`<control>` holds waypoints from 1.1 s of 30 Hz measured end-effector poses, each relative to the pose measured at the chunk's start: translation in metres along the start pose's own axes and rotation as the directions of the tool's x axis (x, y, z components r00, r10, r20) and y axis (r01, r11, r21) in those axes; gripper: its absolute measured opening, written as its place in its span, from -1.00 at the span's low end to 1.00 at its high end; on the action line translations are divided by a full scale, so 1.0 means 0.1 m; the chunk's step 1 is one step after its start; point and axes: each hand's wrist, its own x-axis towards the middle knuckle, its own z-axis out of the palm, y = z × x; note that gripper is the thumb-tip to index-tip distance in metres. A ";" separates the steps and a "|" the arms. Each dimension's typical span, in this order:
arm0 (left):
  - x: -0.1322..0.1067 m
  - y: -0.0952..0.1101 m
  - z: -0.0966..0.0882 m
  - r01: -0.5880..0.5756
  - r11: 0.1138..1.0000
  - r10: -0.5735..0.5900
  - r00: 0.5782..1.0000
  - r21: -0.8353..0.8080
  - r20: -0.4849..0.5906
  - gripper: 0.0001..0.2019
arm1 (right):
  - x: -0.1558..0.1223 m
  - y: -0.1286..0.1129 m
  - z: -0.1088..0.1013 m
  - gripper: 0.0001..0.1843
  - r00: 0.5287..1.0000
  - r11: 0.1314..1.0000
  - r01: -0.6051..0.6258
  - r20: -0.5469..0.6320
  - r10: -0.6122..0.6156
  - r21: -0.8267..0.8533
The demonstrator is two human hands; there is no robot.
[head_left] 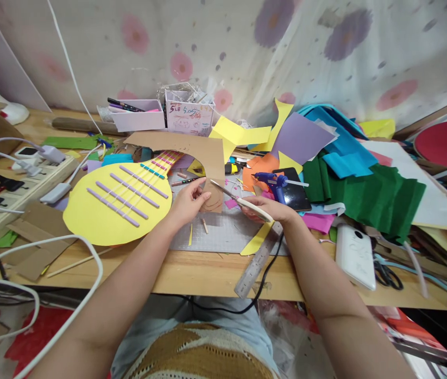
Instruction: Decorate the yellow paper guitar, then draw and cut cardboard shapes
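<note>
Left hand [187,204]: closed, thumb and fingers pinching lower end of cardboard piece [212,158] at left edge.
Right hand [266,207]: closed round white handles of scissors [252,208].
Cardboard piece: between both hands, above grey mat [217,237]; brown, inner edge curved, curved lines drawn on lower end.
Scissors: blades slanting in from right, tips at lower part of cardboard piece; actual bite into card, cannot tell.
Yellow instrument shape [121,190]: left of cardboard piece, on worktop [191,271]; purple strips crosswise, pale strings lengthwise, neck end hidden by card.
Blue glue gun [277,185]: right of cardboard piece, beyond right hand, near orange paper [252,171].
Metal ruler [257,266]: right of cardboard piece, nearer front edge, partly on mat.
Green crepe paper [369,197]: well right of cardboard piece, crumpled.
Pen box [140,121]: behind cardboard piece, pens inside.
</note>
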 end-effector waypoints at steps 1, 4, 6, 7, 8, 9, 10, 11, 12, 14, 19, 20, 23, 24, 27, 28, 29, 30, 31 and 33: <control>0.00 0.00 0.00 0.009 1.000 -0.009 1.000 0.000 0.010 -0.57 | 0.00 0.00 -0.01 -0.67 1.000 1.000 -0.004 0.002 0.004 -0.007; -0.01 0.01 -0.02 0.041 0.999 -0.041 0.998 0.008 0.050 -0.54 | 0.01 0.00 -0.04 -0.65 1.000 0.999 -0.020 0.014 0.021 -0.029; -0.01 0.01 -0.03 0.046 0.998 -0.048 0.997 0.035 0.065 -0.53 | 0.02 0.00 -0.07 -0.62 0.999 0.999 -0.028 0.029 0.029 -0.039; -0.01 0.00 -0.04 0.044 0.998 -0.047 0.997 0.051 0.066 -0.53 | 0.02 0.00 -0.08 -0.61 0.999 0.998 -0.030 0.038 0.032 -0.047; -0.01 0.00 -0.04 0.039 0.997 -0.044 0.997 0.068 0.067 -0.53 | 0.03 0.01 -0.10 -0.60 0.999 0.998 -0.030 0.042 0.032 -0.061; -0.01 0.00 -0.04 0.032 0.996 -0.037 0.997 0.084 0.063 -0.53 | 0.04 0.01 -0.10 -0.60 0.999 0.996 -0.026 0.042 0.029 -0.084; -0.01 0.00 -0.05 0.022 0.995 -0.029 0.998 0.099 0.060 -0.53 | 0.05 0.01 -0.11 -0.60 0.999 0.993 -0.019 0.039 0.024 -0.118; -0.01 0.00 -0.05 0.016 0.994 -0.022 0.998 0.111 0.056 -0.53 | 0.06 0.02 -0.11 -0.59 0.999 0.987 -0.010 0.032 0.016 -0.162; -0.01 0.00 -0.05 0.012 0.993 -0.019 0.998 0.116 0.054 -0.53 | 0.07 0.02 -0.10 -0.59 1.000 0.978 0.000 0.029 0.006 -0.208; -0.02 0.02 -0.05 0.016 0.993 -0.021 0.999 0.117 0.047 -0.52 | 0.10 0.01 -0.09 -0.60 0.999 0.958 0.027 0.027 -0.020 -0.286; -0.03 0.07 -0.08 -0.005 0.987 0.001 1.000 0.163 0.026 -0.48 | 0.16 -0.03 -0.02 -0.59 0.996 0.957 0.072 0.068 -0.055 -0.280; -0.03 0.08 -0.09 -0.022 0.982 0.016 0.999 0.187 0.032 -0.49 | 0.17 -0.04 -0.01 -0.59 0.996 0.966 0.066 0.073 -0.049 -0.252; -0.03 0.06 -0.12 -0.060 0.971 0.046 0.997 0.231 0.064 -0.51 | 0.18 -0.05 -0.01 -0.58 0.996 0.990 0.040 0.087 -0.028 -0.138; -0.03 0.05 -0.13 -0.061 0.972 0.046 0.996 0.226 0.072 -0.51 | 0.19 -0.06 -0.01 -0.57 0.996 0.994 0.033 0.091 -0.023 -0.105; 0.00 -0.03 -0.14 -0.034 0.984 0.023 0.998 0.175 0.066 -0.47 | 0.20 -0.07 0.00 -0.56 0.996 0.998 0.020 0.093 -0.014 -0.062; 0.01 -0.05 -0.14 -0.024 0.987 0.015 0.998 0.156 0.058 -0.46 | 0.21 -0.08 0.01 -0.56 0.996 0.998 0.018 0.089 -0.012 -0.061; 0.02 -0.07 -0.14 -0.017 0.990 0.009 0.998 0.138 0.055 -0.44 | 0.22 -0.09 0.02 -0.56 0.996 0.998 0.015 0.086 -0.010 -0.062; 0.02 -0.08 -0.14 -0.011 0.992 0.004 0.998 0.123 0.056 -0.43 | 0.23 -0.10 0.03 -0.55 0.996 0.998 0.012 0.088 -0.007 -0.062; 0.03 -0.09 -0.14 -0.006 0.994 0.000 0.998 0.111 0.057 -0.43 | 0.23 -0.11 0.03 -0.55 0.996 0.998 0.012 0.089 -0.006 -0.058; 0.03 -0.07 -0.13 0.011 0.996 -0.016 0.998 0.088 0.054 -0.40 | 0.23 -0.14 0.04 -0.52 0.995 0.999 0.009 0.097 -0.004 -0.051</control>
